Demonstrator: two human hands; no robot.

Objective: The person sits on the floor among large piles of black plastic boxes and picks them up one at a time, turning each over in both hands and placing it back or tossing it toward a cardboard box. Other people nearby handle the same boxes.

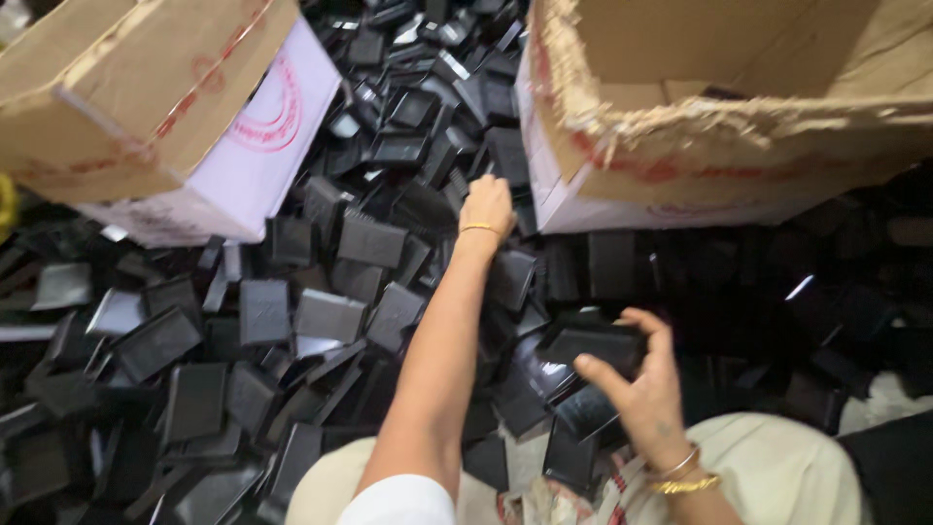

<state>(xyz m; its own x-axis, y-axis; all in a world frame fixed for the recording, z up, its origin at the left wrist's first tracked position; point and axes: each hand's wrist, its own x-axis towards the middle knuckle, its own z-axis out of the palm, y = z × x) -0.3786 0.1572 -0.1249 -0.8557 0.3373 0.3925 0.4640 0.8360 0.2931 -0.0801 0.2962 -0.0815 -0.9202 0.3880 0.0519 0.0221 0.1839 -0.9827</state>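
Note:
A big heap of black rectangular plastic pieces (292, 321) covers the floor in the head view. My left hand (486, 206) reaches far forward into the heap between two cardboard boxes, fingers curled down onto a black piece; what it grips is hidden. My right hand (637, 384), with bangles at the wrist, is nearer me and holds a stack of black plastic pieces (593, 342) between thumb and fingers.
A cardboard box (146, 87) with a white side lies tilted at the upper left. A torn, open cardboard box (719, 126) stands at the upper right. Pale cloth (777, 467) covers my lap at the bottom.

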